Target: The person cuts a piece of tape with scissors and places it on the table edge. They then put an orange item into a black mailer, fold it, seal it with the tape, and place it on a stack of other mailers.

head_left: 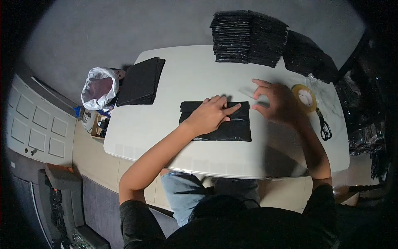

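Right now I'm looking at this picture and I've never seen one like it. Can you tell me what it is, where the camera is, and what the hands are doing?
There's no robot here, just a person with two bare hands. The camera is worn on their head, looking forward and down, so you see their own arms reaching out.

The left hand rests on a flat black packet on the white table. The right hand is raised beside it, fingers curled. A faint clear strip shows by its fingertips, but I can't tell if it's held.

Also on the table are black sheets, tall black stacks, a roll of yellowish tape and black-handled scissors.
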A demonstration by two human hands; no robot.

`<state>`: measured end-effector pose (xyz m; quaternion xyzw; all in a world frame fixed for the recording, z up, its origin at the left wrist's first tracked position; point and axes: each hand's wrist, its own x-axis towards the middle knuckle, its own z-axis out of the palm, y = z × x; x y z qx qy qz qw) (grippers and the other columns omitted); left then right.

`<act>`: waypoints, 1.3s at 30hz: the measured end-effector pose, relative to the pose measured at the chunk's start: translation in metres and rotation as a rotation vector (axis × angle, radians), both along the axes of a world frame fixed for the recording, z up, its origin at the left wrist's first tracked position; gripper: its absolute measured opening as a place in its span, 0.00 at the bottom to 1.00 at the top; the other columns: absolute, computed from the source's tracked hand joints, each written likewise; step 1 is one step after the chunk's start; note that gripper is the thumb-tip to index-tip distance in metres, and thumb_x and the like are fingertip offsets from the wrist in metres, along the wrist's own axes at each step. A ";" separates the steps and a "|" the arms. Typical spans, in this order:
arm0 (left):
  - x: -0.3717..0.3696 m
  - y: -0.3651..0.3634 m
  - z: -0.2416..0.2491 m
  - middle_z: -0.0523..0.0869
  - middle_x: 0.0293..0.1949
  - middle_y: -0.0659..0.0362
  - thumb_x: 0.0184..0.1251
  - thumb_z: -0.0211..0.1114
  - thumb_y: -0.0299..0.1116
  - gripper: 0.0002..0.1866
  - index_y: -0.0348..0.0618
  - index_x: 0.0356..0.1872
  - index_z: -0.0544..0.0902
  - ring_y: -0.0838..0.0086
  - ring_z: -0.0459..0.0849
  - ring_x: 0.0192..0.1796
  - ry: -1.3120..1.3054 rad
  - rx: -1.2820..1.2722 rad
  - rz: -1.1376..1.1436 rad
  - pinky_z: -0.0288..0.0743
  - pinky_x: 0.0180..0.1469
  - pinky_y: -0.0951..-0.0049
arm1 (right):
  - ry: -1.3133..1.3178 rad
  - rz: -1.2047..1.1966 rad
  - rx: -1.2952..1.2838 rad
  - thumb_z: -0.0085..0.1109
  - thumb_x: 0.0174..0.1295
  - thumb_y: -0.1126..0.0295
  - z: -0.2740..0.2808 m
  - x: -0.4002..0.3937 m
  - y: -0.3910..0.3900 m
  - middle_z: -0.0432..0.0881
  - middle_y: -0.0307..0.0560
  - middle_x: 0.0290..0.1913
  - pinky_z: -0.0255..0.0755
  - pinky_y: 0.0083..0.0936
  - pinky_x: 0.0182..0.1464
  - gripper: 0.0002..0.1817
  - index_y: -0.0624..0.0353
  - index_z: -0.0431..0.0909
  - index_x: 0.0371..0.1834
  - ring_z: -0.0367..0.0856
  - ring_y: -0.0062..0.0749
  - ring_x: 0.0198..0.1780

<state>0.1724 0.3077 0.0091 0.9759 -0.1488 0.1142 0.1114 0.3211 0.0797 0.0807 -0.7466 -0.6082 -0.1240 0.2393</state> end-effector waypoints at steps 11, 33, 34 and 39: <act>0.000 -0.005 -0.016 0.77 0.58 0.49 0.76 0.59 0.34 0.27 0.61 0.76 0.76 0.56 0.78 0.60 -0.168 0.162 -0.008 0.77 0.66 0.56 | 0.368 0.028 0.063 0.77 0.61 0.67 0.021 -0.015 -0.004 0.90 0.46 0.30 0.80 0.24 0.35 0.14 0.59 0.78 0.34 0.90 0.28 0.32; 0.000 0.019 0.009 0.89 0.48 0.48 0.86 0.53 0.46 0.18 0.41 0.56 0.79 0.55 0.87 0.53 0.306 -0.706 0.238 0.76 0.60 0.59 | 1.335 0.238 -0.313 0.61 0.74 0.61 -0.065 0.036 0.042 0.92 0.58 0.40 0.74 0.18 0.34 0.13 0.62 0.79 0.41 0.94 0.33 0.38; 0.002 0.018 0.012 0.89 0.47 0.48 0.86 0.51 0.51 0.22 0.41 0.56 0.79 0.55 0.87 0.52 0.340 -0.676 0.261 0.76 0.59 0.59 | 1.341 0.219 -0.298 0.61 0.74 0.62 -0.065 0.034 0.042 0.92 0.56 0.39 0.73 0.16 0.33 0.11 0.60 0.80 0.40 0.93 0.31 0.36; 0.007 0.014 0.025 0.90 0.43 0.47 0.85 0.53 0.54 0.24 0.41 0.56 0.80 0.54 0.88 0.49 0.403 -0.528 0.269 0.77 0.57 0.57 | 1.325 0.192 -0.279 0.62 0.73 0.62 -0.063 0.033 0.040 0.92 0.56 0.38 0.72 0.16 0.33 0.12 0.61 0.80 0.40 0.93 0.31 0.35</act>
